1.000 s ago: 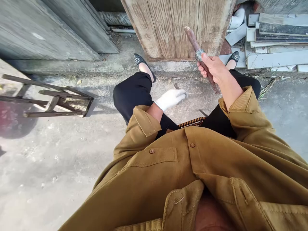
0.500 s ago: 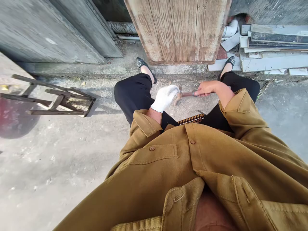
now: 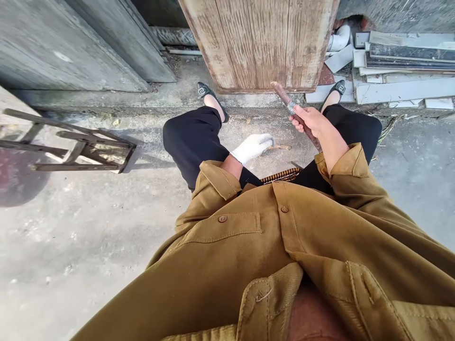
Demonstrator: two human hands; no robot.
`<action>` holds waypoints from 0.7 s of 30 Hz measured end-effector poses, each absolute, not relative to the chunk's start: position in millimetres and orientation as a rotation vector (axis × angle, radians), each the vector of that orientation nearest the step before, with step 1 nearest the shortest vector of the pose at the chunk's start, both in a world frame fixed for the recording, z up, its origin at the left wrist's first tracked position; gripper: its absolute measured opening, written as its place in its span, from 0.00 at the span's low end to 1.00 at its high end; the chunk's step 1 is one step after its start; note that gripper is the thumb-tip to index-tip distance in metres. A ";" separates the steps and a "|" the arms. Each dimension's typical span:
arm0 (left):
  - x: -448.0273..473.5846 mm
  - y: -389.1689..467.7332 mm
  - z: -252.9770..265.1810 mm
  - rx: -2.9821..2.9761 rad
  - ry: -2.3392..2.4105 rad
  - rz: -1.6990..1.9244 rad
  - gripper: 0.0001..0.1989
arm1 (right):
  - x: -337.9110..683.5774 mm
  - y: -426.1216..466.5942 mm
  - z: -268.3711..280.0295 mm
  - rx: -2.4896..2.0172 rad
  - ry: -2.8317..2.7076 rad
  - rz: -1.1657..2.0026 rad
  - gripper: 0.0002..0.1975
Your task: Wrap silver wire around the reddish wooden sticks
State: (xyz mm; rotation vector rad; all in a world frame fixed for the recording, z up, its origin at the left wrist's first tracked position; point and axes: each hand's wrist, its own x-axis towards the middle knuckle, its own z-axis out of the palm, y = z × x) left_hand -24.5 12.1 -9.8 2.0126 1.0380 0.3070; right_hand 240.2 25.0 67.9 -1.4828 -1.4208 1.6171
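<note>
My left hand, in a white glove, is closed on a short tan stick-like piece that pokes out to the right past the fingers. Bare and to the right, my right hand grips a brown rod with silvery wire wound round it beside the fingers. The rod tilts, its upper end pointing up and left and its lower end coming out below the palm. Rod and tan piece are apart. Both hands are between my spread knees, over the concrete ground.
A weathered plank panel stands in front, between my feet. White boards are stacked at the right beside a white pipe. At the left, a wooden stool lies near a blurred reddish round thing. A striped woven seat shows beneath me.
My right hand has swung the rod up and away from the piece in my left hand. The gloved hand has moved slightly down, and the tan piece now points right.
</note>
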 end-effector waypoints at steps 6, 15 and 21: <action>-37.8 7.5 -11.7 2.164 0.975 0.276 0.16 | 229.0 32.8 55.2 -1.999 -1.772 1.368 0.28; -34.8 7.7 -9.8 2.158 0.983 0.263 0.12 | 222.4 31.9 46.0 -1.844 -2.559 1.888 0.26; -28.3 12.1 -2.4 1.743 0.881 0.462 0.09 | 229.7 28.9 59.4 -1.191 -2.369 2.248 0.22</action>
